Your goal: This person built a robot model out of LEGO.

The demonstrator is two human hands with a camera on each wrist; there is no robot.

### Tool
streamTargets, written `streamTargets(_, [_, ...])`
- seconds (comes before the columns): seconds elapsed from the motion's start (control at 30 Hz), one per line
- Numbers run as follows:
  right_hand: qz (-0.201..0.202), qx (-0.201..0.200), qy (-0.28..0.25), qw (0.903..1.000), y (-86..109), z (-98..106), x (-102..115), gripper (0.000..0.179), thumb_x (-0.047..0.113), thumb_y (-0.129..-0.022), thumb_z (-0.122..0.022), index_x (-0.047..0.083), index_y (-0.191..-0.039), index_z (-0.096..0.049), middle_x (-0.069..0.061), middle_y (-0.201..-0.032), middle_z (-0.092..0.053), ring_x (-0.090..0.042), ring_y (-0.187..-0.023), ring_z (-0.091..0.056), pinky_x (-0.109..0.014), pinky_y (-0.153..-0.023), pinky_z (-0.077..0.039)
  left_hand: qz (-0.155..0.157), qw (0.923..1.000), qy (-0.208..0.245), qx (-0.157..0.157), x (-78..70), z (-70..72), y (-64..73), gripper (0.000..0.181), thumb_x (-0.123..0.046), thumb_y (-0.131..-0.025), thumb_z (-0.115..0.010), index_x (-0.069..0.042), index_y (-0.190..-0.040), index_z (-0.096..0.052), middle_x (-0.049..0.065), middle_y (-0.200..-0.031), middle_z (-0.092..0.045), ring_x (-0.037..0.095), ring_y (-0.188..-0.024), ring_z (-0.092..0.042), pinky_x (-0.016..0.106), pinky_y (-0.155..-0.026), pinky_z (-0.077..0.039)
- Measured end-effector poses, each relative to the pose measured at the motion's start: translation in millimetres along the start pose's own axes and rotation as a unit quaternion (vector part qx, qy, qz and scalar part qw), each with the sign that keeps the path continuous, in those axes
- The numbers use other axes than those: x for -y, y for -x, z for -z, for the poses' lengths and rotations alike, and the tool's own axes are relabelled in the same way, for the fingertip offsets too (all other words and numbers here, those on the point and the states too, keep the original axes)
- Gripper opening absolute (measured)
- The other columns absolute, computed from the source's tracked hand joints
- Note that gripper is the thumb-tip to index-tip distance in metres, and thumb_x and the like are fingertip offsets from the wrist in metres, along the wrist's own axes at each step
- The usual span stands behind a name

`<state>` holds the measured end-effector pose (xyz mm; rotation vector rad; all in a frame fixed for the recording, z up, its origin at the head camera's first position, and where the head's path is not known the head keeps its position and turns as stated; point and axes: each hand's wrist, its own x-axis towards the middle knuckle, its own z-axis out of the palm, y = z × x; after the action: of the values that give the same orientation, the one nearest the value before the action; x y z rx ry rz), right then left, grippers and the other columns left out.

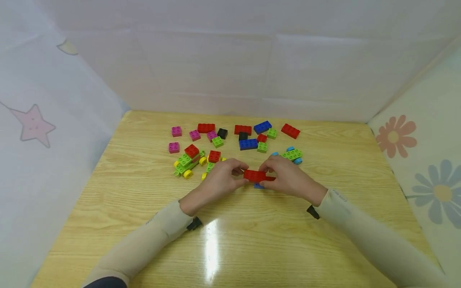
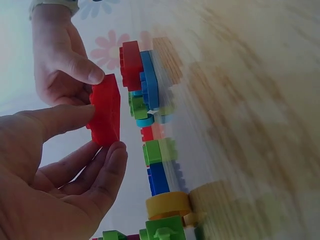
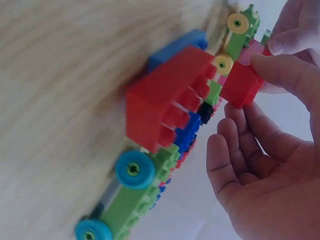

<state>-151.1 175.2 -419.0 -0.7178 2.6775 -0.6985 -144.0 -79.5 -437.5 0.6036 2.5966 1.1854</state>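
Observation:
Both hands hold one red brick (image 1: 253,176) above the table. My left hand (image 1: 223,178) pinches its left end between thumb and fingers, as the left wrist view also shows. At its right end, the thumb and fingers of my right hand (image 1: 288,176) grip the brick (image 3: 241,85). Below and beside the right hand, a second red brick (image 3: 165,95) rests on a lighter blue brick (image 3: 180,47); the right hand partly hides this pair in the head view. Just beyond stands a green wheeled base (image 1: 292,154) with blue wheels.
Left of the hands are a green car (image 1: 184,168) with yellow wheels and a red brick on top, and another yellow-wheeled piece bearing a red brick (image 1: 214,156). Several loose bricks, among them a dark blue brick (image 1: 248,144), lie toward the back wall (image 1: 223,72).

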Motion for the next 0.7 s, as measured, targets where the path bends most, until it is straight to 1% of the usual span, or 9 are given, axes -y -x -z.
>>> streamTargets(0.1, [0.003, -0.003, -0.002, 1.0000, 1.0, -3.9, -0.3, 0.032, 0.027, -0.097, -0.090, 0.010, -0.122, -0.079, -0.006, -0.120, -0.078, -0.029, -0.113, -0.072, -0.051, -0.102, -0.063, -0.009, 0.9997, -0.016, 0.016, 1.4, -0.1, -1.0, 0.031, -0.015, -0.099, -0.086, -0.006, -0.128, -0.081, 0.008, -0.128, -0.080, 0.024, -0.111, -0.078, 0.041, -0.099, -0.066])
streamTargets(0.2, [-0.003, -0.004, 0.000, 1.0000, 1.8, -7.2, -1.6, 0.034, 0.029, -0.096, -0.091, 0.011, -0.122, -0.080, -0.006, -0.121, -0.079, -0.028, -0.115, -0.072, -0.052, -0.104, -0.063, -0.014, 0.9990, -0.028, 0.032, 3.0, -0.6, -2.3, 0.030, -0.014, -0.099, -0.086, -0.005, -0.127, -0.082, 0.009, -0.125, -0.081, 0.021, -0.107, -0.077, 0.039, -0.098, -0.066])
streamTargets(0.37, [-0.013, -0.001, 0.011, 0.9999, 4.3, -12.3, -7.0, 0.039, 0.032, -0.097, -0.091, 0.009, -0.126, -0.079, -0.007, -0.124, -0.079, -0.027, -0.116, -0.071, -0.052, -0.105, -0.061, -0.014, 0.9976, -0.039, 0.055, 5.4, -2.2, -4.3, 0.030, -0.014, -0.100, -0.085, -0.005, -0.129, -0.081, 0.009, -0.123, -0.081, 0.019, -0.106, -0.076, 0.039, -0.100, -0.065])
streamTargets(0.57, [-0.019, -0.003, 0.016, 0.9997, 6.7, -15.2, -12.0, 0.042, 0.034, -0.097, -0.090, 0.008, -0.128, -0.079, -0.009, -0.127, -0.077, -0.029, -0.119, -0.071, -0.053, -0.107, -0.061, -0.015, 0.9971, -0.048, 0.058, 6.2, -4.2, -5.6, 0.030, -0.013, -0.100, -0.084, -0.004, -0.129, -0.081, 0.009, -0.124, -0.080, 0.020, -0.107, -0.074, 0.040, -0.101, -0.063])
streamTargets(0.63, [-0.021, -0.004, 0.020, 0.9996, 7.0, -15.9, -12.9, 0.042, 0.034, -0.097, -0.090, 0.008, -0.128, -0.079, -0.009, -0.126, -0.078, -0.027, -0.115, -0.071, -0.051, -0.105, -0.061, -0.017, 0.9970, -0.050, 0.056, 6.5, -5.5, -6.3, 0.030, -0.013, -0.100, -0.084, -0.004, -0.129, -0.081, 0.010, -0.124, -0.081, 0.020, -0.107, -0.074, 0.040, -0.100, -0.064])
streamTargets(0.7, [-0.025, -0.004, 0.019, 0.9995, 7.5, -16.4, -13.3, 0.042, 0.034, -0.096, -0.091, 0.008, -0.127, -0.080, -0.007, -0.122, -0.079, -0.024, -0.108, -0.070, -0.048, -0.099, -0.062, -0.021, 0.9969, -0.053, 0.055, 6.8, -6.8, -7.0, 0.030, -0.012, -0.100, -0.084, -0.004, -0.129, -0.081, 0.010, -0.124, -0.081, 0.021, -0.107, -0.075, 0.040, -0.100, -0.064])
